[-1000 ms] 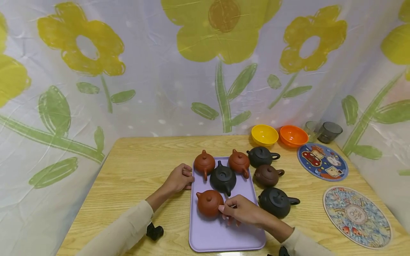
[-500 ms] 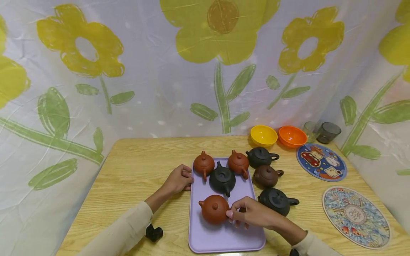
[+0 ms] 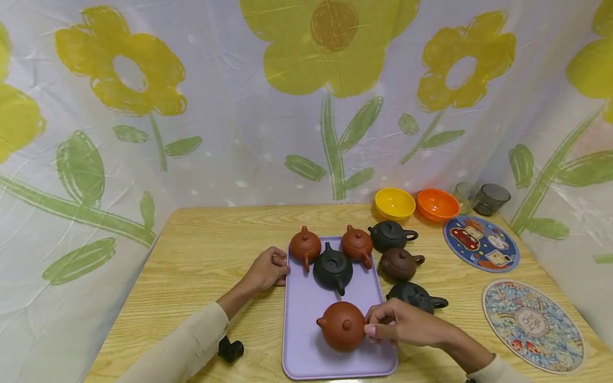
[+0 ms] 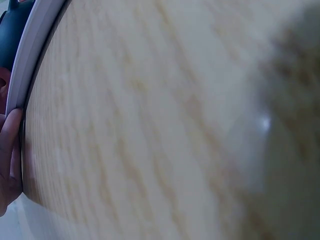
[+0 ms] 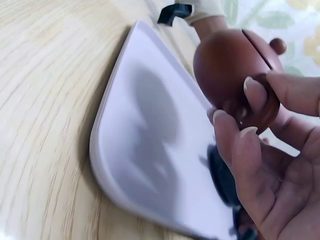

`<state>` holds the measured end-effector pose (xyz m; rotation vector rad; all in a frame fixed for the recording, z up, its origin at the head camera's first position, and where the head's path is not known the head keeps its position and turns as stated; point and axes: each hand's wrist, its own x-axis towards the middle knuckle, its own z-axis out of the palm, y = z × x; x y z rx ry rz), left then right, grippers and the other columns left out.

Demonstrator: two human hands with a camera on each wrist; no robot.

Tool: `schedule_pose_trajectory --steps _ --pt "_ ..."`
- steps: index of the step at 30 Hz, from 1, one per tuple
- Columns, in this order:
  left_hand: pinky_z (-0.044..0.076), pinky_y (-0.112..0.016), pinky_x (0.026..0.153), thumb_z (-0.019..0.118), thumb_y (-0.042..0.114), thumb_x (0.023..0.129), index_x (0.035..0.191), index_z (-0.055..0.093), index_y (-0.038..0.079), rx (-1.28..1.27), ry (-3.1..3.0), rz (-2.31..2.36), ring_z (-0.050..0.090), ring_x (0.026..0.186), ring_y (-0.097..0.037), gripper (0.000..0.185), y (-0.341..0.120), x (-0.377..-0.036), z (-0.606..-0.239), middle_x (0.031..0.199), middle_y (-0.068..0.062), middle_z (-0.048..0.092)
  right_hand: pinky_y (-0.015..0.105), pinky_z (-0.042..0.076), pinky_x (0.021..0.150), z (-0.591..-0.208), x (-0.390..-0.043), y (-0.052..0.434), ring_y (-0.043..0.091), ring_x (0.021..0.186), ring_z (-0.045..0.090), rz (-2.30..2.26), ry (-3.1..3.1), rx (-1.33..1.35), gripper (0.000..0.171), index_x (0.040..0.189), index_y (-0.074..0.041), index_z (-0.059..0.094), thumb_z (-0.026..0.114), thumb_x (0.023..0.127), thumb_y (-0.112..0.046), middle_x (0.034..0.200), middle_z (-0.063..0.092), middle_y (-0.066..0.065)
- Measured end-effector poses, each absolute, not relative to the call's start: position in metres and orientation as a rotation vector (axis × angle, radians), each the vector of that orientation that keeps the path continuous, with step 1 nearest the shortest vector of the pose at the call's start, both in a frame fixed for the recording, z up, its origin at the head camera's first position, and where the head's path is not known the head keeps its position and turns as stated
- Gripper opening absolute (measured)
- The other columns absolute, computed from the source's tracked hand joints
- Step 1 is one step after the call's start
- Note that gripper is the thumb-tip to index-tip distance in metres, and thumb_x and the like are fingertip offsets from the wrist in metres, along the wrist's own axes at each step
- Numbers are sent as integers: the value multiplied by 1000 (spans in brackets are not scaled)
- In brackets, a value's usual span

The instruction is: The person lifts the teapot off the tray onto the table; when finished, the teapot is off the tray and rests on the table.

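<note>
A red-brown teapot (image 3: 342, 325) hangs over the near part of the lavender tray (image 3: 306, 298), spout to the left. My right hand (image 3: 378, 327) pinches its handle from the right. In the right wrist view the teapot (image 5: 230, 65) hangs clear of the tray (image 5: 150, 140), its shadow below it, with my right hand (image 5: 240, 107) curled round the handle. My left hand (image 3: 276, 266) grips the tray's left rim. The left wrist view shows its fingertips (image 4: 9, 145) against the rim (image 4: 30, 55).
Two red teapots (image 3: 305, 246) (image 3: 356, 244) and a black one (image 3: 332, 268) stand on the tray's far half. Three dark teapots (image 3: 399, 262) sit right of the tray. Yellow (image 3: 395, 202) and orange (image 3: 438, 204) bowls, two glasses (image 3: 492, 198) and two round mats (image 3: 533, 324) lie further right.
My right hand has carried the red-brown teapot from the tray's left middle toward its near right part, turning it. The left hand has stayed on the rim.
</note>
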<state>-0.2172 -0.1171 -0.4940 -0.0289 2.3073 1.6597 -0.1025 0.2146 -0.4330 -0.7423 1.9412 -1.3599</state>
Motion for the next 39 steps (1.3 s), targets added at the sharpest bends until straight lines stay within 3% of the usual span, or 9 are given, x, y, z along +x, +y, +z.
schedule_pose_trajectory --steps 5,12,21,28,39 --pt "64 -34 61 66 -6 88 121 54 -2 -36 2306 1658 63 78 -20 36 -117 -218 -495 101 -14 57 12 48 57 -435 -99 233 -1 78 54 -1370 1876 -782 25 91 1 68 54 104 -15 90 63 -2" --pt "64 -33 63 66 -5 89 122 54 -2 -30 2316 1642 64 80 -20 36 -118 -219 -496 102 -15 57 18 53 63 -448 -95 259 3 82 55 -1427 1728 -896 25 86 4 63 48 104 -4 96 61 19" --pt "64 -34 62 67 -5 88 121 54 -2 -35 2316 1655 63 79 -20 36 -117 -218 -497 102 -15 57 20 53 68 -458 -91 290 8 79 54 -1424 1647 -951 23 89 5 62 44 103 2 93 57 23" --pt "64 -33 62 67 -5 87 121 54 -3 -33 2320 1655 63 79 -20 36 -118 -219 -498 102 -15 57 16 50 79 -456 -84 312 4 78 50 -1332 1628 -673 24 88 8 61 47 104 -3 93 49 31" --pt "64 -33 62 66 -5 89 122 54 -2 -35 2322 1641 64 78 -19 36 -118 -219 -496 102 -14 57 32 46 54 -466 -83 337 25 64 39 -1445 1467 -817 26 90 11 58 37 104 6 87 45 28"
